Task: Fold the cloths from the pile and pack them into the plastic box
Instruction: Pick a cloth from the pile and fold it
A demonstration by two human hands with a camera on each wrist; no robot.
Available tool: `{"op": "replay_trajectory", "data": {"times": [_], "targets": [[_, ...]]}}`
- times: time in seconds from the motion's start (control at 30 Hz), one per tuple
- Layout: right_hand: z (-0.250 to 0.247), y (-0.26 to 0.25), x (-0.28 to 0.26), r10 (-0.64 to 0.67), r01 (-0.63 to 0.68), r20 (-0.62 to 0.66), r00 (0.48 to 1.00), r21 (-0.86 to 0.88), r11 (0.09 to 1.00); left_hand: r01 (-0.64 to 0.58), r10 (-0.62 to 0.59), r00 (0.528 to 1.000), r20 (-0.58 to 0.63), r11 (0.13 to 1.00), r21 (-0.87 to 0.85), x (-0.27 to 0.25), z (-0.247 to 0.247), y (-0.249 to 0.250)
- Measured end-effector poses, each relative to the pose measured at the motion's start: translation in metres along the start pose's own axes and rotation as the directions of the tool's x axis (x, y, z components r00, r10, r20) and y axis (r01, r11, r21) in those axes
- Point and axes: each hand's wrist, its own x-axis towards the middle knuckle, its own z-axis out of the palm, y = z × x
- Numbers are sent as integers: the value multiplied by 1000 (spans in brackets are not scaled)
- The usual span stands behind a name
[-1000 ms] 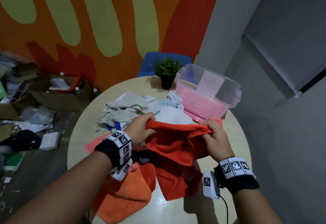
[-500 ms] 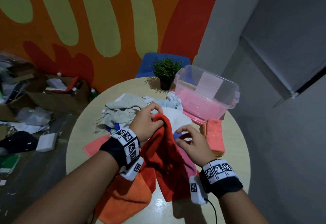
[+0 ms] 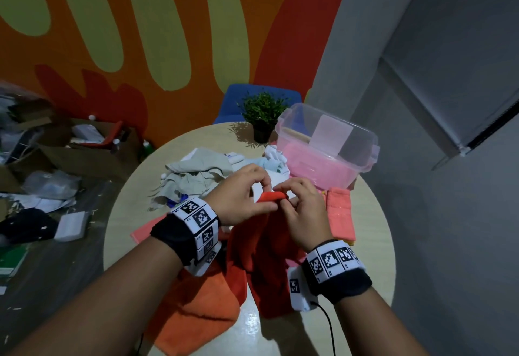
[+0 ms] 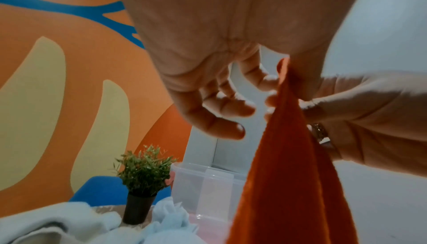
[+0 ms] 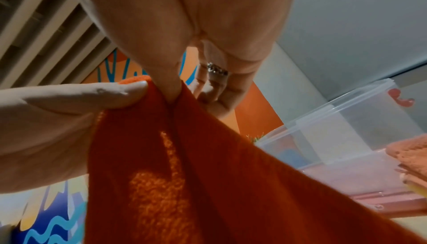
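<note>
A red cloth [image 3: 266,257] hangs doubled over the round table [image 3: 373,243]. Both hands meet at its top edge. My left hand [image 3: 261,194] pinches that edge between thumb and fingers, as the left wrist view shows at the red cloth [image 4: 289,174]. My right hand [image 3: 283,197] pinches the same edge beside it; in the right wrist view its thumb presses into the red cloth [image 5: 184,174]. The pile of grey, white and pale blue cloths [image 3: 196,170] lies behind the hands. The clear plastic box [image 3: 325,145] stands at the back right with a pink cloth inside.
Folded salmon cloths [image 3: 339,215] lie stacked in front of the box. An orange cloth [image 3: 196,305] is spread at the table's near left. A potted plant [image 3: 262,114] stands at the far edge before a blue chair [image 3: 233,103]. Cardboard and clutter [image 3: 56,159] cover the floor on the left.
A second ago my hands held the red cloth stretched wide between them. They have come together, bringing its top corners to one point, and the cloth now hangs doubled.
</note>
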Motion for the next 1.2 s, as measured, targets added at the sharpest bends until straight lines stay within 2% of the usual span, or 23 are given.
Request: {"op": "replay_trajectory", "data": {"times": [0.07, 0.17, 0.3, 0.37, 0.43, 0.5, 0.57, 0.77, 0.9, 1.07, 1.13, 1.2], "targets": [[-3, -4, 3, -16, 16, 3, 1000, 18, 1000, -48, 45, 995, -85, 998, -31, 2, -1, 8], [-8, -6, 7, -4, 4, 14, 1000, 2, 1000, -38, 3, 973, -232, 989, -146, 6, -6, 14], [-12, 5, 5, 100, -97, 68, 993, -56, 994, -31, 1, 946, -323, 996, -89, 9, -8, 17], [-15, 10, 4, 102, -98, 71, 992, -56, 994, -29, 14, 933, -360, 999, -36, 9, -7, 19], [-17, 9, 4, 72, -67, 80, 994, -60, 996, -57, 120, 941, -317, 978, 200, 8, -5, 20], [-18, 4, 6, 22, -16, 75, 997, -73, 997, -85, 170, 972, -165, 899, 430, 7, 0, 25], [-19, 0, 9, 5, -1, 60, 998, -76, 997, -119, 196, 976, -97, 848, 517, 8, 4, 29], [-28, -4, 9, 40, -37, 81, 996, -44, 998, -215, 256, 963, -84, 918, 335, 14, 1, 19], [-32, -4, 9, 42, -44, 100, 994, 21, 999, -264, 330, 938, -109, 879, 396, 13, 1, 22], [-38, -9, 7, 66, -78, 127, 990, 94, 993, -390, 492, 846, -207, 835, 389, 10, -1, 23], [-37, -9, 2, 66, -81, 124, 990, 119, 990, -393, 500, 824, -265, 843, 368, 4, 3, 22], [-35, -7, -4, 73, -89, 114, 991, 142, 986, -397, 495, 823, -278, 852, 341, -1, 6, 19]]}}
